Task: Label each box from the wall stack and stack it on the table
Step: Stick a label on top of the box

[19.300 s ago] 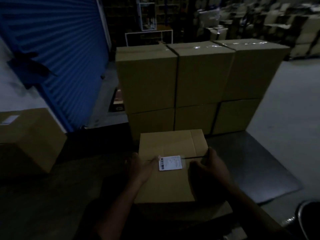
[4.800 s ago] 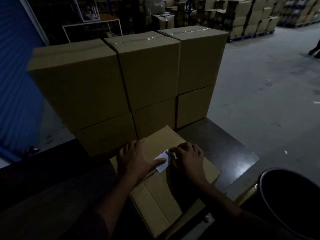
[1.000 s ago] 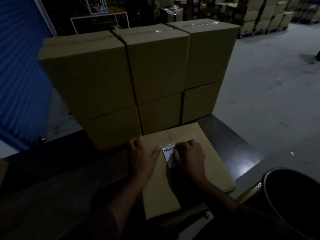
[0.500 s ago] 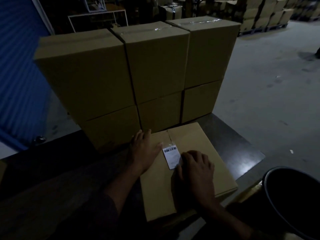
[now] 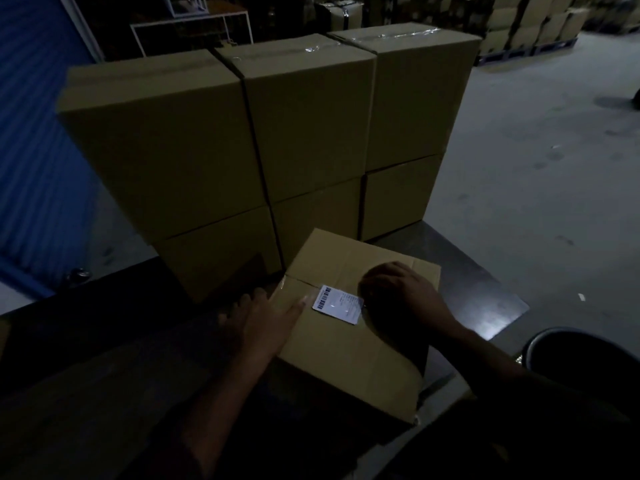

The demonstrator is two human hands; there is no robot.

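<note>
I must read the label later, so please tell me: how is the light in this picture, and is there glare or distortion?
Head view: very dim; both forearms and the near table are almost black. The label is the brightest thing, its print too small to read. Glare lies on the table corner and the tape on the stack. The wide lens bends box edges.

Seven cardboard boxes (image 5: 349, 348), one label (image 5: 337, 304), two hands (image 5: 263, 320), one bin (image 5: 585, 355)

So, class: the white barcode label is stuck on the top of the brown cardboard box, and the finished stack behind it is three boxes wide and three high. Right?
Not quite. The head view shows the stack of brown cardboard boxes three wide but only two high. The white barcode label does sit on top of the brown cardboard box.
</note>
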